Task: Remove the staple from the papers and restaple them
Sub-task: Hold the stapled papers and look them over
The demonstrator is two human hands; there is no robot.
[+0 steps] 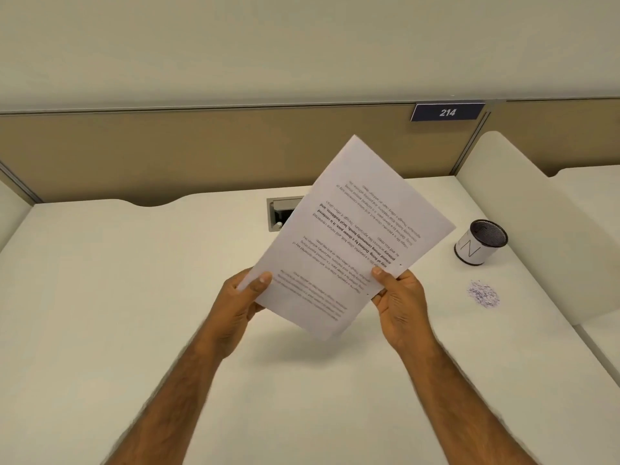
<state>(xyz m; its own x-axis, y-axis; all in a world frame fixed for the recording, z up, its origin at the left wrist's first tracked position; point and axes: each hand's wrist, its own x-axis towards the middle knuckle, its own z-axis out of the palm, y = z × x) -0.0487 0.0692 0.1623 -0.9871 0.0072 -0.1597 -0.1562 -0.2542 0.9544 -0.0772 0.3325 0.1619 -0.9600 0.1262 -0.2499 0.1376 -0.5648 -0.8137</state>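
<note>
I hold a set of white printed papers (352, 229) above the desk, tilted up and turned so the text reads upside down. My left hand (243, 297) grips the lower left edge, thumb on the front. My right hand (399, 297) pinches the lower right corner, thumb on top near two tiny dark marks on the page. No staple is clearly visible, and I see no stapler or staple remover.
A white cylinder with a black mesh top (480, 242) stands on the cream desk (100, 297) at the right. A small pile of tiny scraps (483, 293) lies in front of it. A cable port (280, 213) is partly hidden behind the papers. Beige partition walls surround the desk.
</note>
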